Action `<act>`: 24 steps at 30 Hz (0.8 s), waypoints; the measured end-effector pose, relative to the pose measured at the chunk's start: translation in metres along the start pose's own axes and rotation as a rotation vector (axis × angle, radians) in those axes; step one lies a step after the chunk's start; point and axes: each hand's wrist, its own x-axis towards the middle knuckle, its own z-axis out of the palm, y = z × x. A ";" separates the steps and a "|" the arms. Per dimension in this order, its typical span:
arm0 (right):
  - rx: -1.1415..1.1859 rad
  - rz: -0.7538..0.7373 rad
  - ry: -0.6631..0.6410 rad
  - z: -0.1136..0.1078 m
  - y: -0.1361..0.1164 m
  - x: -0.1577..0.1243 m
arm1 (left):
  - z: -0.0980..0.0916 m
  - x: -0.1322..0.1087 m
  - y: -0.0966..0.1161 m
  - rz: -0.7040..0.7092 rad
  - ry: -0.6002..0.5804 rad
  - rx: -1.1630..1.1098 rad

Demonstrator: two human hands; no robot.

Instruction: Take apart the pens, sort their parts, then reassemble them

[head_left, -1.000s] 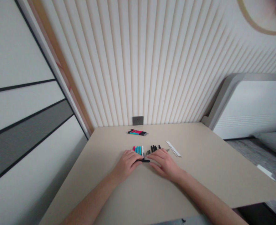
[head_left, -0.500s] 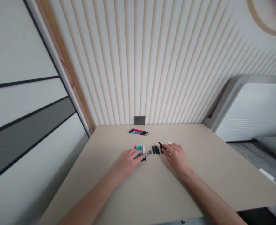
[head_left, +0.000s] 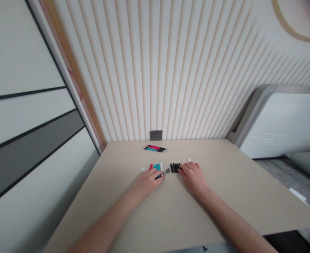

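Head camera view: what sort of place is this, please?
Probably a furnished room in a home, perhaps a bedroom: a beige table stands against ribbed wall panelling with a wall socket, and a white upholstered piece, possibly a bed, stands beside it.

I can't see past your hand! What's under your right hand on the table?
The right hand rests on the beige table. Black pen parts lie by its fingertips; a white strip's end shows beyond them. Anything under the palm is covered and can't be seen.
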 end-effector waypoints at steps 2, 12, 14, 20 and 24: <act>-0.003 -0.005 -0.013 -0.002 -0.001 0.000 | 0.001 0.001 0.000 -0.001 0.002 0.008; 0.017 -0.048 0.026 -0.006 -0.004 -0.002 | -0.005 0.000 -0.002 -0.029 0.097 -0.061; 0.028 -0.107 0.020 -0.007 -0.011 -0.001 | -0.015 -0.004 -0.006 -0.044 0.092 -0.075; 0.035 -0.220 -0.073 -0.006 -0.042 0.008 | -0.037 -0.026 -0.025 -0.109 -0.025 -0.102; 0.057 -0.231 -0.117 -0.005 -0.053 0.017 | -0.039 -0.032 -0.030 -0.153 -0.063 -0.109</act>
